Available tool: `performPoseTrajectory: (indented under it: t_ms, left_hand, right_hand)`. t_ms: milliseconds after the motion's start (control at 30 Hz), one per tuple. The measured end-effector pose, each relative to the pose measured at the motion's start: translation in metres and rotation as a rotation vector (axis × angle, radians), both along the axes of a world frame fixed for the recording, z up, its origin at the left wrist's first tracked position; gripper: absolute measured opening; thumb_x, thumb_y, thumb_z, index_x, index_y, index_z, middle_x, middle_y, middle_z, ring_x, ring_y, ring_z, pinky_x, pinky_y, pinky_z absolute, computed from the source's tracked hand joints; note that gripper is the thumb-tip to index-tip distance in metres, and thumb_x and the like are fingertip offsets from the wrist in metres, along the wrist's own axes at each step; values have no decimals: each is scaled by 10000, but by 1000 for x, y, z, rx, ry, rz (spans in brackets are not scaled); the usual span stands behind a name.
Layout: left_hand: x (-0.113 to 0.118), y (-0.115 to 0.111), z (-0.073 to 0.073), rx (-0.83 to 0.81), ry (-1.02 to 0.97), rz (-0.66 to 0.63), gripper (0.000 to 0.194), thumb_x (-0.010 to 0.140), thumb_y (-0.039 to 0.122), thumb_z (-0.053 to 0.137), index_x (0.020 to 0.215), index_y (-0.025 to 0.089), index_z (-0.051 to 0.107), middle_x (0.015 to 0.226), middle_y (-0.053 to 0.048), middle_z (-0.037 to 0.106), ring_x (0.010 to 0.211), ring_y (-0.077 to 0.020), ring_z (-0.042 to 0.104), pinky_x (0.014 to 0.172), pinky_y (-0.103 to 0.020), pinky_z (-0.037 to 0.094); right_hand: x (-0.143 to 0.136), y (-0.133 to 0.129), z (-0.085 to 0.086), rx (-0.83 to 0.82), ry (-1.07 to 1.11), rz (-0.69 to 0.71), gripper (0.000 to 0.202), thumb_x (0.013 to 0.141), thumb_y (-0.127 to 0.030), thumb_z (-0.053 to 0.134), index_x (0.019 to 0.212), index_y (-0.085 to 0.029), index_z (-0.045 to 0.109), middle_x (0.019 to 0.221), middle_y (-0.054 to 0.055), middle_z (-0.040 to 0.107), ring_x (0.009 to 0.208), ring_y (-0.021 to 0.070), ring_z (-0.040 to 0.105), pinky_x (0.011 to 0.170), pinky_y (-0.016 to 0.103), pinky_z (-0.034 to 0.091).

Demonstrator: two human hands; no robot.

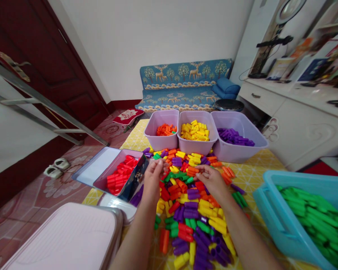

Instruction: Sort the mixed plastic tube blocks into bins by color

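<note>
The person's right hand (212, 180) is hovering over a mixed heap of short, tube-like plastic pieces (190, 213), its thumb and fingers curving in beside an orange ribbed plastic piece (192, 171); whether they are gripping it, one cannot tell. The left hand (153, 174) is holding its fingertips close together above the heap's left edge, and whether anything is sitting between them is unclear. The heap is covering a yellow patterned tablecloth (256, 168). Single-colour pieces are lying in three lilac plastic bins (197, 147) beyond it, red ones in an open rectangular box (135, 178), green ones in a turquoise plastic tub (273, 210). Picking pieces out by colour seems to be the step in hand; the next move is probably calling for a pinch that is leaving neighbouring pieces undisturbed.
</note>
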State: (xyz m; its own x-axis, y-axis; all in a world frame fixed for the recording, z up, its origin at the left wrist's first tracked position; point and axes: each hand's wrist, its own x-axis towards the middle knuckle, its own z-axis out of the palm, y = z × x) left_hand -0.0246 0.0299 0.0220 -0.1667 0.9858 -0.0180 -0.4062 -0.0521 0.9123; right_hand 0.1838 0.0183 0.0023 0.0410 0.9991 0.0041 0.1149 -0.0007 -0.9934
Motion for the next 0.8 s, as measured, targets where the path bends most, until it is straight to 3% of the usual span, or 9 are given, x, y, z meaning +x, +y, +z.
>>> performPoseTrajectory:
  t_ms: [133,233,333,467,667,800]
  left_hand:
    - [6,-7,-2,212,871,68,187,800,351,647,802,172,700,758,-27,685,691,-145,593,659,-255,453]
    - [5,-12,2,273,1215,-43,242,819,418,621,790,199,717,761,-32,698,719,-178,613,669,-285,450]
    - [7,-15,3,352,1298,-194,338,767,502,667,931,211,723,902,-63,709,843,-226,635,739,-328,478]
    - [14,-17,-3,456,1369,-216,499,720,473,724,1142,215,660,1070,-97,683,1007,-288,601,882,-418,456]
    - [29,-17,-18,422,1242,-218,328,788,358,691,1082,216,666,976,-67,710,896,-234,639,798,-359,471]
    - [32,-18,-19,440,1064,-156,244,857,261,606,1088,212,666,1027,-67,689,929,-204,633,846,-339,475]
  right_hand:
    - [2,1,2,9,0,-25,247,678,-290,642,898,-177,636,813,39,687,673,168,669,627,296,542]
    - [4,3,2,24,23,-42,231,679,-312,658,864,-175,654,792,42,681,694,174,657,608,288,536]
    - [4,4,2,24,46,-45,238,687,-331,663,867,-175,655,751,33,665,660,171,641,571,283,528]
    - [1,2,3,20,20,-13,256,720,-336,643,920,-176,649,783,39,665,698,181,649,562,276,528]
    - [-4,-2,6,81,-79,139,326,759,-247,636,1084,-213,640,1040,56,699,926,195,661,817,339,536]
    - [-5,-2,9,31,26,92,321,731,-273,672,1035,-192,609,958,62,709,846,196,676,726,321,552]
